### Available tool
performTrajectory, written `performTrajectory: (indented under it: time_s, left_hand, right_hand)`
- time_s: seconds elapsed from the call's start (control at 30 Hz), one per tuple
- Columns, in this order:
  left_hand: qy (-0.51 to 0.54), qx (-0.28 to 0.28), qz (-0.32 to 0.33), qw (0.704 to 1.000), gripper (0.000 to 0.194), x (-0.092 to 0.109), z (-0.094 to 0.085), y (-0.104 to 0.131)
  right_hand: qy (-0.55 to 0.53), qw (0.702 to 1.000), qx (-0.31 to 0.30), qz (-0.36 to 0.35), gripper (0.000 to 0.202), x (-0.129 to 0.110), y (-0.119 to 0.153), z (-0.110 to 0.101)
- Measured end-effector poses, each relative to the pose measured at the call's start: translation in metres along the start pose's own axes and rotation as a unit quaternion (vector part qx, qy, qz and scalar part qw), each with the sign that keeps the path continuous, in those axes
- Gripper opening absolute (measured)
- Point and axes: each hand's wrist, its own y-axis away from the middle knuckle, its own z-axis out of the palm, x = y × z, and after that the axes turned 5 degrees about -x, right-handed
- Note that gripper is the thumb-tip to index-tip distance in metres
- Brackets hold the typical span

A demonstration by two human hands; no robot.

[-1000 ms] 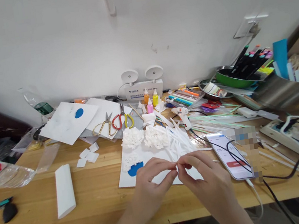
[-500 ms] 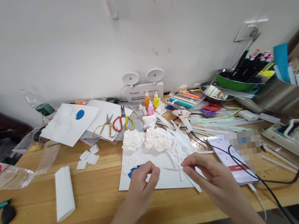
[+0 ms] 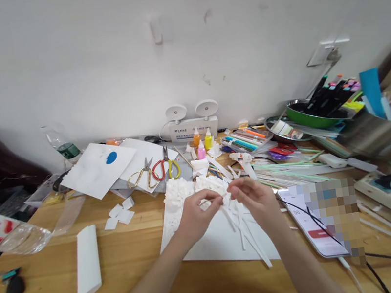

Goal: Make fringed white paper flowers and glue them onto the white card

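Observation:
My left hand (image 3: 200, 213) is closed in a pinch over the white sheet (image 3: 211, 247); whatever lies between its fingertips is too small to make out. Close beside it on the right, my right hand (image 3: 254, 201) pinches too, and a bit of white strip seems to be at its fingertips. White paper strips (image 3: 252, 241) lie on the sheet beneath and between both hands. Behind my left hand are bumpy white clusters (image 3: 177, 191), partly covered by it.
Scissors (image 3: 143, 174), small paint bottles (image 3: 201, 151) and a glue gun (image 3: 244, 162) stand or lie behind. A phone (image 3: 314, 226) with cables is at the right. Further left are a folded white paper (image 3: 87, 262), small white squares (image 3: 125, 217) and a plastic bottle (image 3: 8, 231).
Both hands have moved up and closer together, almost touching at the fingertips. The blue shape on the sheet is now hidden. The whole view has shifted slightly.

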Motion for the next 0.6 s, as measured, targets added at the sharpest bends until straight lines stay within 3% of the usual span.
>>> performTrajectory:
  time_s: [0.1,0.17,0.27,0.37,0.47,0.6]
  left_hand:
    - [-0.040,0.065,0.004,0.997,0.013,-0.023,0.001,-0.005]
    - [-0.075,0.083,-0.005,0.994,0.014,-0.037,0.002,-0.005]
    - [-0.131,0.086,-0.012,0.988,0.012,-0.051,0.000,0.001]
    - [-0.184,0.081,0.003,0.980,0.011,-0.055,-0.002,0.008]
    - [-0.233,0.066,0.036,0.970,0.012,-0.053,-0.002,0.013]
    - [-0.266,0.052,0.064,0.960,0.012,-0.051,-0.001,0.016]
  right_hand:
    - [0.029,0.999,0.032,-0.014,0.026,0.018,-0.023,0.001]
    - [0.068,0.997,0.019,-0.010,0.037,0.031,-0.034,0.004]
    - [0.086,0.996,-0.004,-0.017,0.021,0.047,-0.037,0.012]
    - [0.088,0.994,-0.050,-0.034,0.028,0.054,-0.027,0.017]
    - [0.127,0.982,-0.128,-0.052,0.015,0.050,-0.013,0.017]
    - [0.149,0.971,-0.171,-0.080,0.006,0.042,-0.005,0.018]
